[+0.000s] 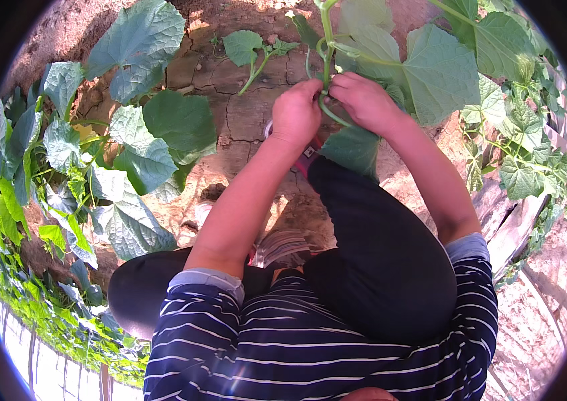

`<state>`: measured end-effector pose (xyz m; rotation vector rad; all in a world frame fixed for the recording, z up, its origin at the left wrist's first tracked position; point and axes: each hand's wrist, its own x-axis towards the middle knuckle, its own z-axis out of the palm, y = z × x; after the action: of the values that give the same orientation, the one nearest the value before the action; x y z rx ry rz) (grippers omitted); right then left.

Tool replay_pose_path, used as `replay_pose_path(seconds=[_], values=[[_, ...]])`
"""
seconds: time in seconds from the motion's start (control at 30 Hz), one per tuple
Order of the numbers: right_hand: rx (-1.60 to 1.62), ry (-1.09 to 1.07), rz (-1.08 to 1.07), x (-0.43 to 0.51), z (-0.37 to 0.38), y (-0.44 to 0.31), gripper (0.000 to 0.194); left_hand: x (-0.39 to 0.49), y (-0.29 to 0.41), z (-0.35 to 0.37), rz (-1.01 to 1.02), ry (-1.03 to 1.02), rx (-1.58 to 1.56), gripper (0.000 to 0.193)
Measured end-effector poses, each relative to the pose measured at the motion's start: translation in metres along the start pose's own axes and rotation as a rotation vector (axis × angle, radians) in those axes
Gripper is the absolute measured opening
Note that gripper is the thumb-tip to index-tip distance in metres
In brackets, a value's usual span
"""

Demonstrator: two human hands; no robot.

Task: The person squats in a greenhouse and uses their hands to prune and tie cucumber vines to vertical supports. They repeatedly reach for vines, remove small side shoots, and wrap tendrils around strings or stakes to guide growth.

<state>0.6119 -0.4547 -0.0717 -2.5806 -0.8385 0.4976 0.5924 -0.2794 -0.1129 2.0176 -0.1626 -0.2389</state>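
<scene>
A thick green vine stem with broad lobed leaves, like a cucumber plant's, comes down from the top of the view. Both hands meet at its lower part. My left hand pinches the stem from the left, its fingertips curled against it. From the right, my right hand has thumb and fingers closed at the same spot. Just below the fingertips a thin green stalk curves down to a dark green leaf over my trouser leg. The exact contact point is partly hidden by the fingers.
A large leaf spreads right of my right hand. A leafy plant stands at the left. A small seedling-like shoot lies over cracked soil. More vines grow at the right beside pale sheeting. My knees are bent close below the hands.
</scene>
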Motion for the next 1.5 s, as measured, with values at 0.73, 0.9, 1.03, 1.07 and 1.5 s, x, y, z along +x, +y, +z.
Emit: replay_pose_path(seconds=[0.73,0.9,1.03,1.07,1.5], values=[[0.039,-0.003,0.083,0.002,0.011,0.001,0.018,-0.005,-0.011,-0.001,-0.149,0.073,0.041,0.032],[-0.020,0.040,0.147,0.000,0.013,-0.009,0.015,-0.005,-0.022,0.003,-0.294,-0.061,-0.147,0.024],[0.065,0.242,0.276,-0.003,0.009,0.000,0.018,-0.006,-0.025,0.008,-0.316,-0.081,-0.180,0.025],[0.146,0.338,0.251,-0.003,0.007,0.006,0.028,-0.007,-0.026,0.008,-0.327,-0.091,-0.173,0.024],[1.152,0.110,0.690,0.009,-0.021,-0.014,0.031,0.001,-0.047,0.008,-0.322,-0.337,-0.551,0.014]])
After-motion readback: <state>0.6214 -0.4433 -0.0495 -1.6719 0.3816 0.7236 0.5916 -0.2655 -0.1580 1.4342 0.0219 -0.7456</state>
